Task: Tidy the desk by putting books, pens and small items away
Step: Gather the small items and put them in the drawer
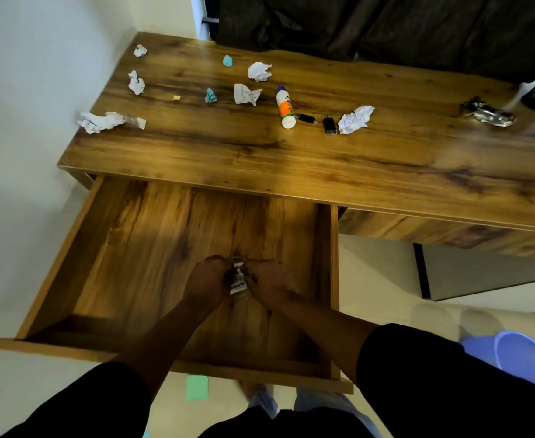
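Drawer (pixel 108 248) pulled out | left hand (pixel 207 278), right hand (pixel 270 279): fingers pinching small packet (pixel 237 279) between them | glue (pixel 285 107) on counter (pixel 291 159) beyond fingers

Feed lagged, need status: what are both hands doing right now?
Left hand: pinching the small crumpled wrapper.
Right hand: pinching the same wrapper.

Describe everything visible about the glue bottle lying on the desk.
The glue bottle is a small white plastic cylinder with an orange label band, a dark blue-purple end pointing toward the back of the desk and a white end facing the front. It lies on its side, closed as far as shows, near a black USB stick. No hand touches it.
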